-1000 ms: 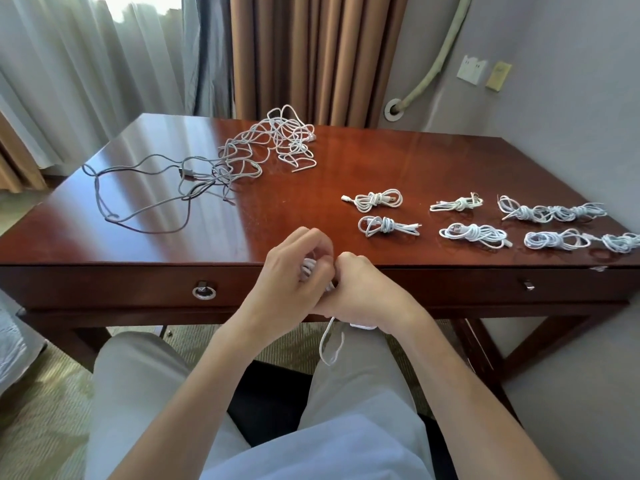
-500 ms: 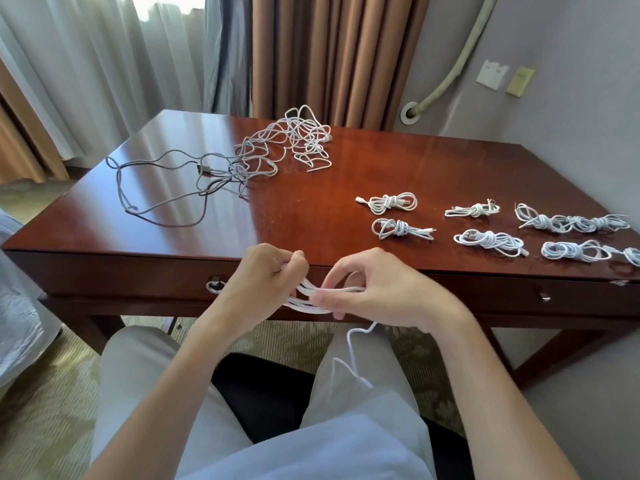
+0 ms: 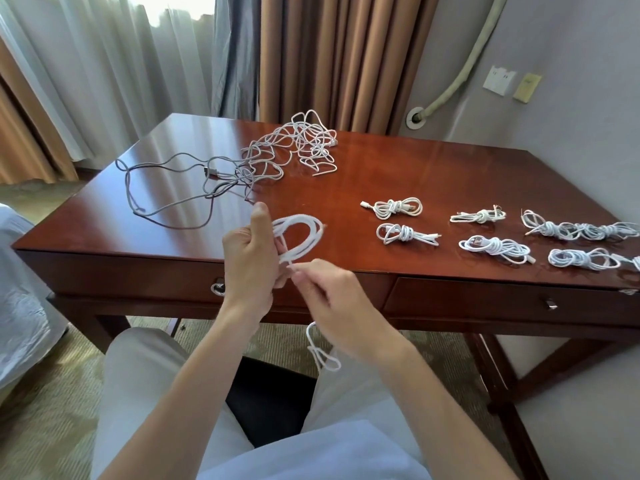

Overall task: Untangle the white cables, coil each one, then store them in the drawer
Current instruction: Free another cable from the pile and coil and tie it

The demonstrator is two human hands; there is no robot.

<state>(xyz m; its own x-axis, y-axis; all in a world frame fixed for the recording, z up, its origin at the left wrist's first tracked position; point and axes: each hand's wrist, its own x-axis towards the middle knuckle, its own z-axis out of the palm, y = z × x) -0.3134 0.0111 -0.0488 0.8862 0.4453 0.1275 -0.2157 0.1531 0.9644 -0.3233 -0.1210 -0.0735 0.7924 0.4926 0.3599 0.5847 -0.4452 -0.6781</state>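
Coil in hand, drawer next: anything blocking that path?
Yes: both desk drawers are closed. The left hand holds the coiled cable above the desk's front edge, right hand pinching its loose tail. The left drawer and right drawer fronts sit flush; one must be pulled open first.

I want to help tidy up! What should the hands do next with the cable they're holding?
Probably wrap the loose tail around the loops. The left hand grips them; the right hand pinches the strand, its end dangling.
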